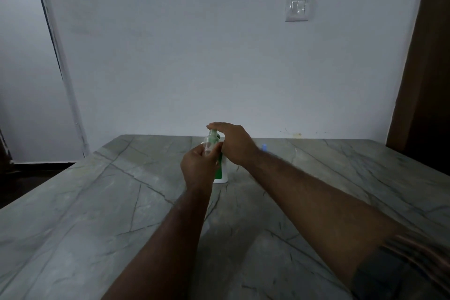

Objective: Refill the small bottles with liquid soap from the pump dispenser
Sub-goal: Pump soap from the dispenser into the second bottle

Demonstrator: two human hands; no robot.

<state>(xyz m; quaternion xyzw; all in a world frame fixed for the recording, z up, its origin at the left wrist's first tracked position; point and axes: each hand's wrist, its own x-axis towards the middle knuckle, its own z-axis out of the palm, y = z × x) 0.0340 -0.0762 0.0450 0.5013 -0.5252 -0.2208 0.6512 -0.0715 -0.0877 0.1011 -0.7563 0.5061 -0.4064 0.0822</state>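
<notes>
Because the left hand (198, 165) covers most of it, the dispenser (222, 176) shows only as a white base and a green strip just right of that grip. The fingers curl round a small clear bottle (211, 142), held upright with its mouth just under the right hand (233, 143), which lies flat, fingers straight, on the pump top. Behind the right wrist, a small blue thing (264, 146) is too blurred to name. The dispenser stands on a table (97, 202) of smooth grey-green stone with dark veins, against a plain white wall (194, 56) with a square switch (297, 8) high to the right.
</notes>
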